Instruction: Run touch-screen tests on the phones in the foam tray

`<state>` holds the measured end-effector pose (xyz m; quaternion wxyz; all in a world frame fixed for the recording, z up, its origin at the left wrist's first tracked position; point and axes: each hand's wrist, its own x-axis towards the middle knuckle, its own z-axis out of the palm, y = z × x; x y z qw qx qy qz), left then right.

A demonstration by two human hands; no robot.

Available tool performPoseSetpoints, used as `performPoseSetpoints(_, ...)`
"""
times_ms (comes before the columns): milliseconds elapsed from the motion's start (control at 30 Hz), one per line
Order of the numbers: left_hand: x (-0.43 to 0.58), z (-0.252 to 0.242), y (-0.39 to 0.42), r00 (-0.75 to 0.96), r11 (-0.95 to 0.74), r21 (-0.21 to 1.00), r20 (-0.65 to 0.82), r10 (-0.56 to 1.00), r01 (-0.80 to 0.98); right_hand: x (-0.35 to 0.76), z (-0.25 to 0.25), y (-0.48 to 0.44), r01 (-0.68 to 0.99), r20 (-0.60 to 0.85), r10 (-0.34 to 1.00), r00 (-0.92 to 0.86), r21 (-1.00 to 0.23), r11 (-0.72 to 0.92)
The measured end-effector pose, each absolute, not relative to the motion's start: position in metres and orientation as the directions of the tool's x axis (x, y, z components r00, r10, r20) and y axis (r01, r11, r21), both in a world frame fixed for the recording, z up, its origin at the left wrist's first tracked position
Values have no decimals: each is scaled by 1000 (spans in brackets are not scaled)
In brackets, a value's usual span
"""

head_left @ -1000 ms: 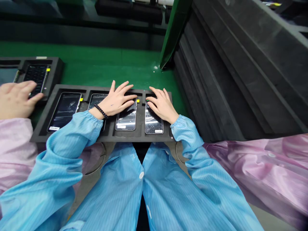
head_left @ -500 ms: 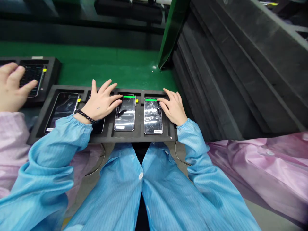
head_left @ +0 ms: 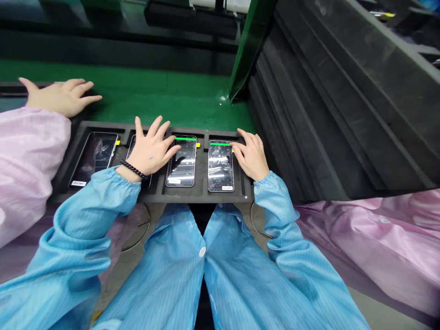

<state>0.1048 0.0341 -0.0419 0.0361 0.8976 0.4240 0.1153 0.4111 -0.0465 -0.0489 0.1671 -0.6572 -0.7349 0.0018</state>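
A black foam tray lies before me on the green belt and holds several phones side by side. My left hand rests flat over the second phone, fingers spread, its fingertips touching the left edge of the third phone. My right hand lies flat at the right edge of the fourth phone, fingertips on its upper corner. Both of those screens show a green bar at the top. The leftmost phone lies uncovered. Neither hand grips anything.
A co-worker's hand in a pink sleeve reaches over the belt at the upper left. Stacked black foam trays slope up on the right. Another pink sleeve fills the lower right.
My left hand slid left off the third phone and my right hand slid right off the fourth, uncovering both screens. The co-worker's hand moved up and right, covering the other tray.
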Motion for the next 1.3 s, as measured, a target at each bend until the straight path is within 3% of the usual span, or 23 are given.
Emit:
performPoseSetpoints(167,116,-39,17,612,-623,152,117,782,767,405,-46,-57,965,259,961,-102,-209,159)
performPoseSetpoints(533,113,-52,18,619,-633,135,134,774,762,405,-50,-55,964,263,962,-80,-224,141)
performPoseSetpoints(1300,92,-38,-76,654,-660,84,87,752,747,383,-40,-145,960,223,956,-190,-162,229)
